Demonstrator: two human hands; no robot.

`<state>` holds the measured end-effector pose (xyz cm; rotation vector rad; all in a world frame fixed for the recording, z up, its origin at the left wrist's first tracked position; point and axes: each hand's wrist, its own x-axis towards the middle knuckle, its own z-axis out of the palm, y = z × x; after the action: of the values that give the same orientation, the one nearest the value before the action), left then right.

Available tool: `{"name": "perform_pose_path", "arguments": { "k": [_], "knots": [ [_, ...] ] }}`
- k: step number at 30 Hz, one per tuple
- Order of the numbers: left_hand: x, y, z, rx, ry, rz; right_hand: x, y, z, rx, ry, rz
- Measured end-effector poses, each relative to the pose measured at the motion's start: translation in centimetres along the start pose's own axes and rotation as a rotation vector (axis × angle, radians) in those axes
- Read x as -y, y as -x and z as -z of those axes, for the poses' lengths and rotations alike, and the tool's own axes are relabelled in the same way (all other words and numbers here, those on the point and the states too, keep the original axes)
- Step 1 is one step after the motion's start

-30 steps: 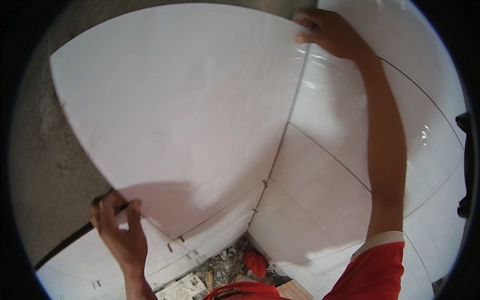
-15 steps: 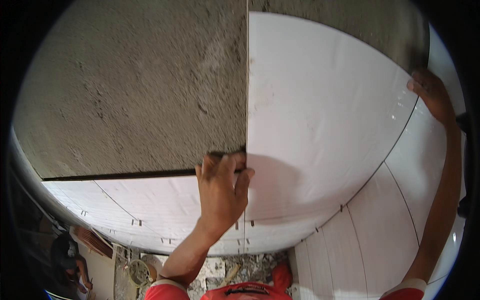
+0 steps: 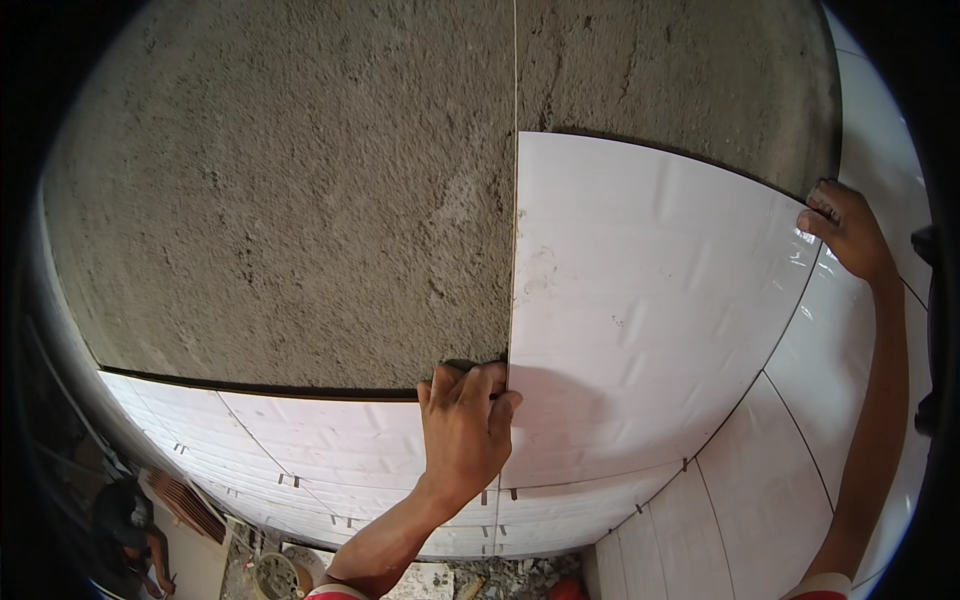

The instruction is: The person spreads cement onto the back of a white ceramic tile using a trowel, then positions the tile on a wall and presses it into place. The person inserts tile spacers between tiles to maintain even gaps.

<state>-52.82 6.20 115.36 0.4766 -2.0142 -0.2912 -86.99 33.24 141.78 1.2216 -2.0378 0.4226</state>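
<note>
A large glossy white tile (image 3: 660, 280) lies against rough grey cement render (image 3: 300, 200) in a corner. My left hand (image 3: 468, 425) has its fingers curled at the tile's lower left edge, on the ledge above the lower tile course (image 3: 320, 430); its fingertips are partly hidden. My right hand (image 3: 840, 222) grips the tile's top right corner, beside the tiled side wall (image 3: 870, 120). A thin pale line (image 3: 516, 60) runs vertically up the render from the tile's left edge. Small spacers (image 3: 288, 480) sit in the lower joints.
Another person (image 3: 130, 530) crouches at the lower left, near reddish-brown slats (image 3: 180, 505). Below me lie a bucket (image 3: 280, 575), broken rubble (image 3: 520, 570) and a red object (image 3: 565, 590). The side wall curves round close on my right.
The view has swung leftward and upward, bringing more bare render and the other person into sight. Both hands stay at the same edges of the tile.
</note>
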Motion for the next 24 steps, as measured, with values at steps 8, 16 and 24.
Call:
{"name": "perform_pose_path", "arguments": {
  "k": [8, 16, 24],
  "knots": [
    [0.0, 0.0, 0.1, -0.012, -0.016, -0.033, 0.0, 0.0, 0.3, 0.009, -0.026, -0.002],
    [0.8, 0.4, -0.3, 0.062, -0.114, -0.006, -1.3, -0.2, 0.2, -0.043, 0.042, 0.189],
    [-0.7, 0.3, -0.3, 0.004, 0.007, 0.083, -1.0, -0.3, 0.7, 0.022, 0.073, 0.068]
  ]
}}
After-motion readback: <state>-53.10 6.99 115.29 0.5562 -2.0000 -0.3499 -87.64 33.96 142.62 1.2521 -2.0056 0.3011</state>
